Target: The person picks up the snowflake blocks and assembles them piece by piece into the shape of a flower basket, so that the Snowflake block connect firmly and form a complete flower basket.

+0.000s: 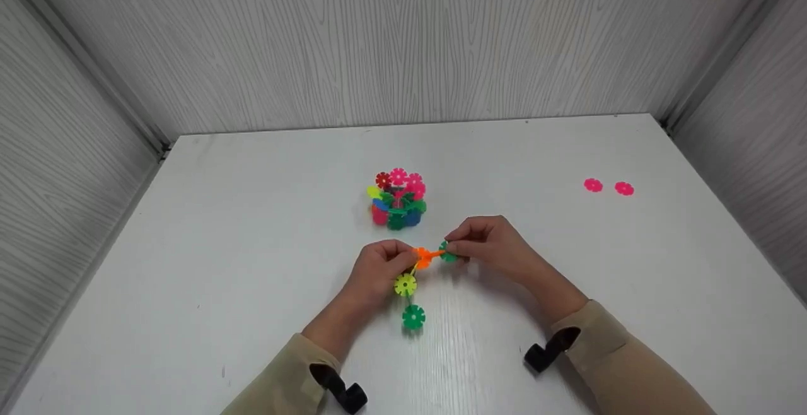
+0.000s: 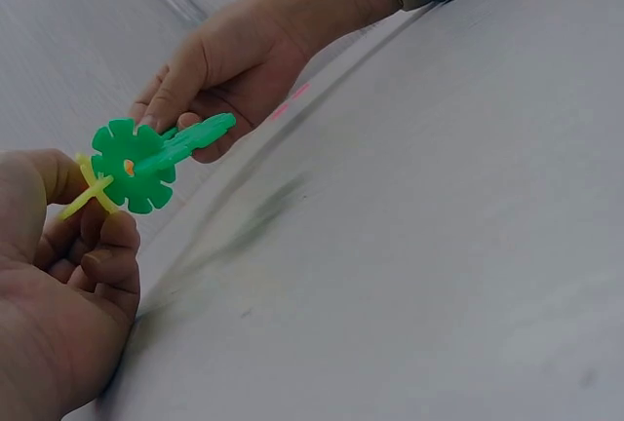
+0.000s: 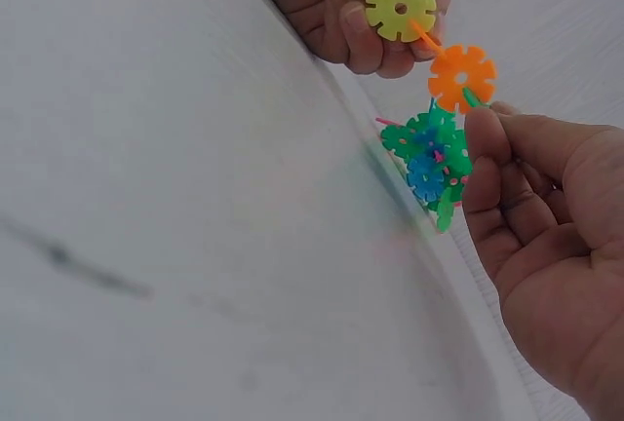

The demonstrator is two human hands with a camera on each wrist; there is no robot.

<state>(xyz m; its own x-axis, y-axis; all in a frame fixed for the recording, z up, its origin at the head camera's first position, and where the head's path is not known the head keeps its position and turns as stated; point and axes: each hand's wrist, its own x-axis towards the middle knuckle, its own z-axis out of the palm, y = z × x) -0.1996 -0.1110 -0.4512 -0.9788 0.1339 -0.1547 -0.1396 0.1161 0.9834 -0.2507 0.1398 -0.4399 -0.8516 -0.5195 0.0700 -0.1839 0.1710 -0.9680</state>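
Observation:
Both hands hold a chain of notched plastic snowflake discs above the table. At its right end, a green disc (image 1: pixel 447 255) is pinched between thumb and fingers of my right hand (image 1: pixel 498 245). My left hand (image 1: pixel 377 273) grips the chain beside the orange disc (image 1: pixel 423 262); its fingertips partly hide the joint there. Below that hand hang a yellow disc (image 1: pixel 400 287) and another green disc (image 1: pixel 409 321). In the right wrist view, the orange disc (image 3: pixel 448 75) slots onto the green piece at my right fingertips.
Behind the hands stands a cluster of joined discs (image 1: pixel 396 218) in several colours. Two loose pink discs, a left one (image 1: pixel 592 185) and a right one (image 1: pixel 623 188), lie at the far right of the white table (image 1: pixel 265 213). Pale wood-grain panels (image 1: pixel 391 43) enclose its back and sides.

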